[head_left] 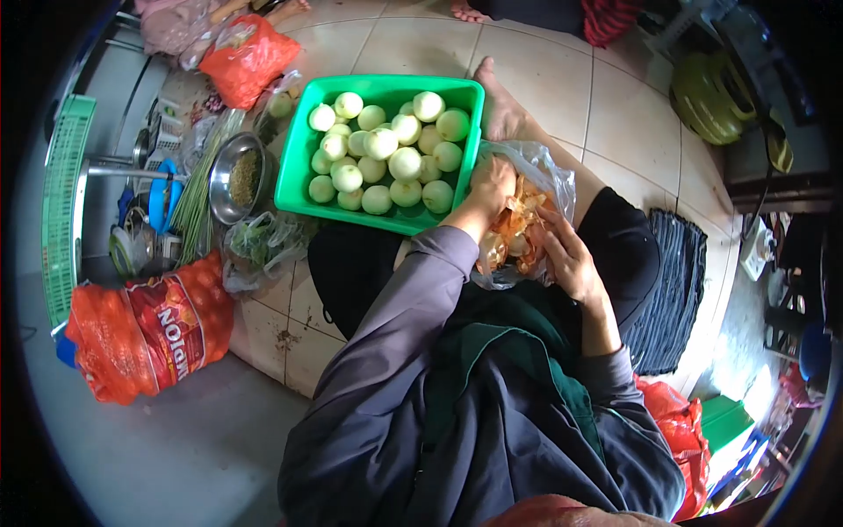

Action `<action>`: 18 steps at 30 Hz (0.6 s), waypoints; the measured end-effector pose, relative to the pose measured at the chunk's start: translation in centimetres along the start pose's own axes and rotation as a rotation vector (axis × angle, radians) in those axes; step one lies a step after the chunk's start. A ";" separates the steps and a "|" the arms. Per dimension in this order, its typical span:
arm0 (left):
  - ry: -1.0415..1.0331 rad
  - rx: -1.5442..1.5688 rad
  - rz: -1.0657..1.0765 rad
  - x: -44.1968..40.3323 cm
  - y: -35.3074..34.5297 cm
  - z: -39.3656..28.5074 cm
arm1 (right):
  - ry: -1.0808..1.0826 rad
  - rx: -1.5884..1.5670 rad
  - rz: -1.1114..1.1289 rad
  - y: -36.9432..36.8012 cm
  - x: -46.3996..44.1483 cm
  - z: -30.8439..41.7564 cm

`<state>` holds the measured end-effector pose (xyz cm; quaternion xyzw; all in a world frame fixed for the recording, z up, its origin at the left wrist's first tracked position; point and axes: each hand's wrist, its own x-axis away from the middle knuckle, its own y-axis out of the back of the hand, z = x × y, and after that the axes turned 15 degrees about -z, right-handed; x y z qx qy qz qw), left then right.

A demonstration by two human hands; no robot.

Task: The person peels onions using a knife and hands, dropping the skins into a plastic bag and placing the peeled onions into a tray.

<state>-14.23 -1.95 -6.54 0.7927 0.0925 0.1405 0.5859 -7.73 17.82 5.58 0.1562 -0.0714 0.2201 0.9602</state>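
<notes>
A clear plastic bag full of brown onion skins lies open between my legs. My left hand is inside its left side with the fingers curled down; what they hold is hidden. On the right, my right hand rests over the skins with its fingers stretched out and apart. A few pale, rounded shapes show among the skins below my fingers, perhaps onions. Just left of the bag stands a green plastic tub holding many peeled onions.
A red mesh onion sack leans at the left. Near it are a metal bowl, long green stalks and a bag of greens. An orange bag, a gas cylinder and a dark mat surround the tiled floor.
</notes>
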 end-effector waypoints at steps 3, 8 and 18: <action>-0.125 0.060 -0.178 0.2 0.0 0.6 | -0.049 0.043 0.035 -0.1 -0.1 0.1; -0.199 0.264 -0.344 0.6 -0.3 0.8 | 0.102 0.046 0.003 -1.1 -0.5 -1.6; 0.039 0.371 -0.106 5.8 7.6 -1.8 | 0.011 -0.069 -0.084 -1.6 -1.3 -0.9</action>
